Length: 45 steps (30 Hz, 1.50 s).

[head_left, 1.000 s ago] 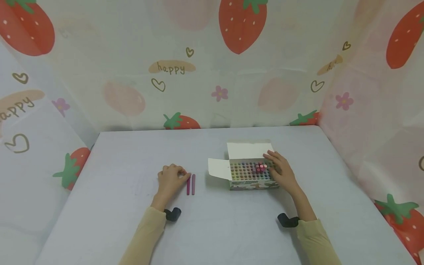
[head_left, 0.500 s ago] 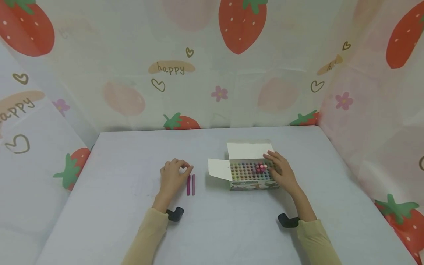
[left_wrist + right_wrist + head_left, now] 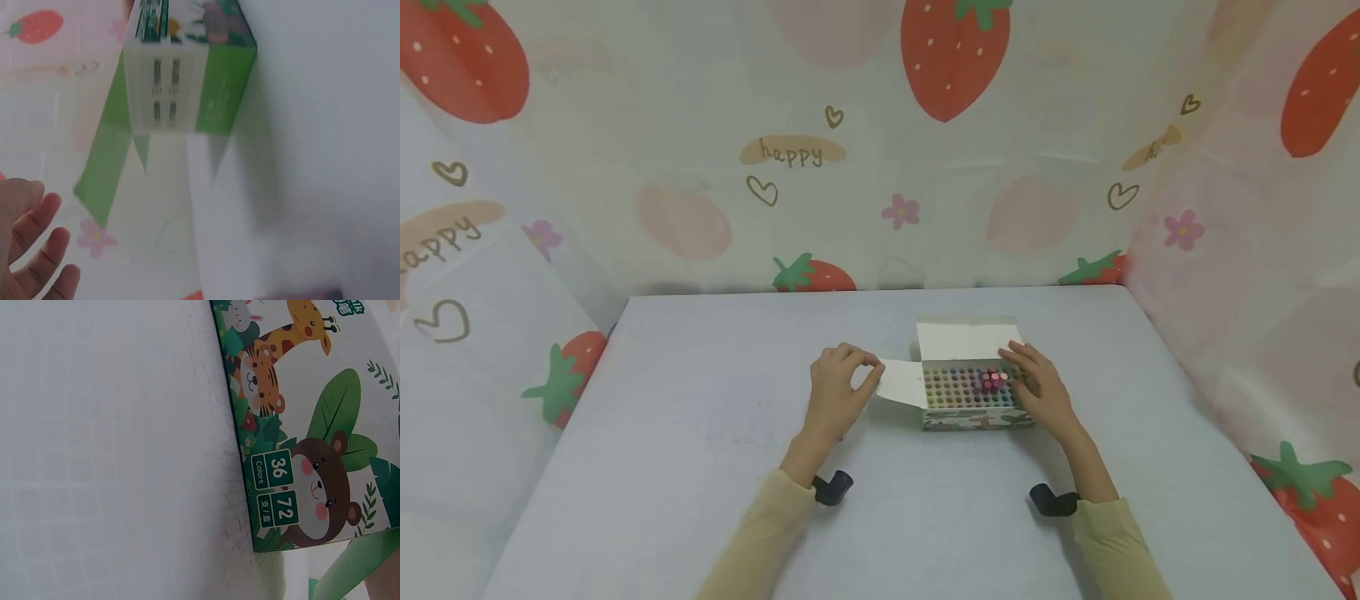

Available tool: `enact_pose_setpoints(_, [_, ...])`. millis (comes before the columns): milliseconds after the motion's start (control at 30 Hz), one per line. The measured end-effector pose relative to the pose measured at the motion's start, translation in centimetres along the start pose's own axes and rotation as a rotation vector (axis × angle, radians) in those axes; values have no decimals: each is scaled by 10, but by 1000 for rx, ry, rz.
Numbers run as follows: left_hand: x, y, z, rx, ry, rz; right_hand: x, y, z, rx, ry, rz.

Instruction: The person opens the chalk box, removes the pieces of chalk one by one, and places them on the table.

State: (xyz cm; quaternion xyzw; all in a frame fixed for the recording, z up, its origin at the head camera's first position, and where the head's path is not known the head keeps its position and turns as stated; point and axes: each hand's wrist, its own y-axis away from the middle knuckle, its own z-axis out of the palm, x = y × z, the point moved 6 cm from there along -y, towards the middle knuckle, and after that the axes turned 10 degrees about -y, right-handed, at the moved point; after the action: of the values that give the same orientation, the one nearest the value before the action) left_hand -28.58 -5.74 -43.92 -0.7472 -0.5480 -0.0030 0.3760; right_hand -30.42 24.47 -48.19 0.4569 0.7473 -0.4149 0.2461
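A chalk box (image 3: 977, 418) with its lid up stands right of the table's middle, filled with rows of coloured chalk sticks (image 3: 951, 387). Several pink sticks (image 3: 992, 382) poke up above the rest. My left hand (image 3: 838, 392) is beside the left flap (image 3: 901, 382), thumb and index fingertips close to its tip. In the left wrist view its fingers (image 3: 47, 250) are loosely bent with nothing between them. My right hand (image 3: 1039, 387) rests at the box's right end, fingers spread over the edge. Below my left wrist shows the end of a loose chalk stick (image 3: 840, 438).
The raised lid (image 3: 970, 341) leans back behind the chalk. A white cloth covers the table (image 3: 737, 500). Strawberry-print sheets (image 3: 880, 108) hang behind and on both sides. Animal pictures and "36 Colors" mark the box front (image 3: 312, 469).
My left hand has moved right and a little away from me, from the two loose chalk sticks to the box's left flap, and now largely covers those sticks. The right hand has stayed put.
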Motion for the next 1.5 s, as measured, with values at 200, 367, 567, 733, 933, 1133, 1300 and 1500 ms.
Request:
enact_pose_setpoints(200, [36, 2, 21, -46, 25, 117, 1, 0, 0, 9, 25, 2])
enact_pose_setpoints(367, [60, 5, 40, -87, 39, 213, 0, 0, 0, 12, 32, 1])
enact_pose_setpoints(567, [80, 4, 53, -134, 45, 267, 0, -1, 0, 17, 32, -8])
enact_pose_setpoints(733, [90, 1, 62, -185, 26, 268, -1, -2, -1, 26, 30, -26])
enact_pose_setpoints(933, [93, -1, 77, -268, -53, 215, -2, -3, -1, 24, 14, -28])
enact_pose_setpoints(1133, [100, -4, 91, -296, -142, 213, -1, -2, -2, 19, 27, -19])
enact_pose_setpoints(1300, [105, -9, 95, -276, -182, 222, -2, -2, -2, 17, 30, -14])
enact_pose_setpoints(1500, [104, -13, 97, -265, -196, 215, -1, -2, 0, 8, 43, 2])
